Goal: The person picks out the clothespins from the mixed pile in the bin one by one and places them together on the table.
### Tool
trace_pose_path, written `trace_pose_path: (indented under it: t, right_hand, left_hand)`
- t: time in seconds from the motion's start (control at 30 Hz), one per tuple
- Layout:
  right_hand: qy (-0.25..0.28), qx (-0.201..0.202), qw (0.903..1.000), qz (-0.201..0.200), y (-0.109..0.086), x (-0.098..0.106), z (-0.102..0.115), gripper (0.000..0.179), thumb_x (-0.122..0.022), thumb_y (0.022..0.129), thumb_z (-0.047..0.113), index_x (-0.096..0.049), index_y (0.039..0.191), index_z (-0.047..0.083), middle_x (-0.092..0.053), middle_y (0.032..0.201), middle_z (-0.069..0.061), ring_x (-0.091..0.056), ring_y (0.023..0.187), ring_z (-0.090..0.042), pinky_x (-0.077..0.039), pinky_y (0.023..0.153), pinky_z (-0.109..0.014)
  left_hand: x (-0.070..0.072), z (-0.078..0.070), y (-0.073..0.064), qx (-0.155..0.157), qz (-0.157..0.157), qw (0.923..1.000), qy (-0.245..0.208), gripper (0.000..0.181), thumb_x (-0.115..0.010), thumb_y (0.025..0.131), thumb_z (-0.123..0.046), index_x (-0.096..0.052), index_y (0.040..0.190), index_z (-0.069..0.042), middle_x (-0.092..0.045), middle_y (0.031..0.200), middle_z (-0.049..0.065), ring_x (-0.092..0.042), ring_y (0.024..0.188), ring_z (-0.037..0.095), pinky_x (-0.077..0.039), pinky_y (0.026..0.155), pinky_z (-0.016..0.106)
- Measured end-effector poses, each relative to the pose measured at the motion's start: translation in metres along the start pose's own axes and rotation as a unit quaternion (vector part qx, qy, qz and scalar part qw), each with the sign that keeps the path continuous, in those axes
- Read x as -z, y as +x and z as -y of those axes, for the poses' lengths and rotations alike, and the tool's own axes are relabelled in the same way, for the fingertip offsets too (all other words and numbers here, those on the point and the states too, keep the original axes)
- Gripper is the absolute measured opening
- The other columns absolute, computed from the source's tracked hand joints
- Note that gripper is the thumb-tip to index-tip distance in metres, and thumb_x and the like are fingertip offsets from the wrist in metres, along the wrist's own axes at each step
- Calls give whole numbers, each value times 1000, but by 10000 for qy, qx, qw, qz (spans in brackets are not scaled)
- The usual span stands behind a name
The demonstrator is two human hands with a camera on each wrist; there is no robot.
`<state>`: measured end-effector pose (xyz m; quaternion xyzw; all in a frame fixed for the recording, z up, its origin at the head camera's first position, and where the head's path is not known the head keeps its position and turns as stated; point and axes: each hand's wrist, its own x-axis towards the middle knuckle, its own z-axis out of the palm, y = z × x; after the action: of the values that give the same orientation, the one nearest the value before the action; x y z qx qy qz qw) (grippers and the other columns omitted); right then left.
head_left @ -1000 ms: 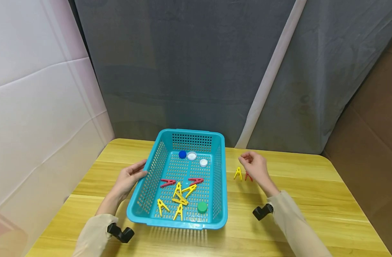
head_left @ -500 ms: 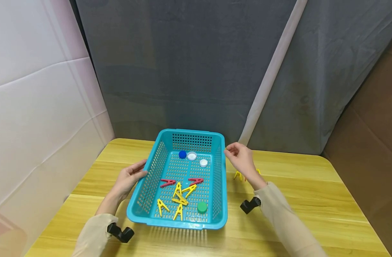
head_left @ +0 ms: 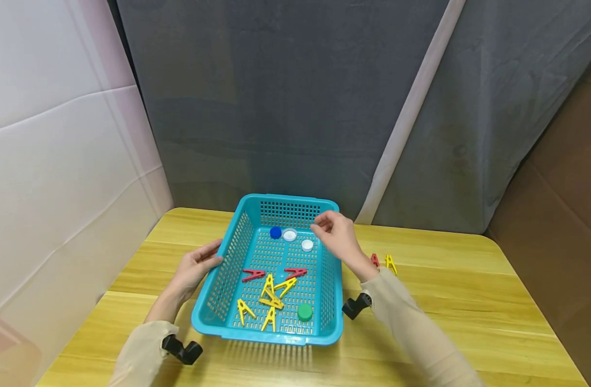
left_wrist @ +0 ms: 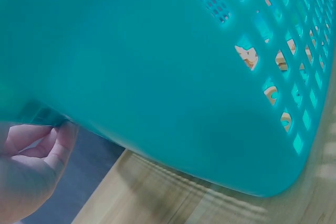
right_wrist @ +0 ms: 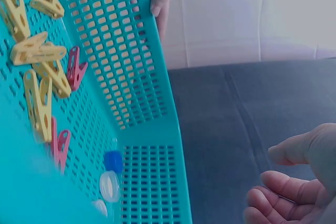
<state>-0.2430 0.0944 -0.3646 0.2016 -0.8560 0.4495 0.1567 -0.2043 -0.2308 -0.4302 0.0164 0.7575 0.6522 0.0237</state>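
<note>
My left hand (head_left: 192, 271) grips the left rim of a turquoise perforated basket (head_left: 337, 258), which stands tilted above the table. My right hand (head_left: 339, 236) hovers over the basket's right side. In the right wrist view its thumb and loosely bent fingers (right_wrist: 286, 192) stand apart, with nothing visible between them. Inside lie several yellow clothespins (head_left: 246, 310), two red clothespins (head_left: 253, 276), a blue cap (head_left: 275, 233), a clear-rimmed white cap (head_left: 289, 235), a white cap (head_left: 307, 245) and a green cap (head_left: 305, 312).
To the right, a red clothespin (head_left: 375, 260) and a yellow clothespin (head_left: 391, 264) stand on the wooden table (head_left: 469, 301). A grey curtain (head_left: 276, 107) hangs behind its far edge. White cloth (head_left: 72, 161) is at left, a brown panel (head_left: 556, 188) at right.
My right hand has moved left from above the table clothespins to over the basket. One yellow clothespin on the table is now out of sight behind it. Left hand and basket have stayed put.
</note>
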Motion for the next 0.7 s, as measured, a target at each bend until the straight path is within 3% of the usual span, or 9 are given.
trace_pose_path:
  t: [0.43,0.7]
  right_hand:
    - [117,108,9995,285,8,-29,12,12,-69,84,7,-66,90,-3,-64,84,-12,-61,73,-21,-52,66,-29]
    - [186,-185,9967,762,9,-47,15,10,-67,86,9,-66,91,0,-64,85,-9,-59,74,-18,-50,65,-25]
  left_hand:
    - [-1,-1,0,-29,13,10000,2,52,-54,93,-2,-33,139,11,-43,132,32,-56,94,-4,-49,78,16]
    - [0,-1,0,3,14,10000,70,55,-56,93,-8,-34,140,10,-42,133,32,-57,93,-3,-50,78,16]
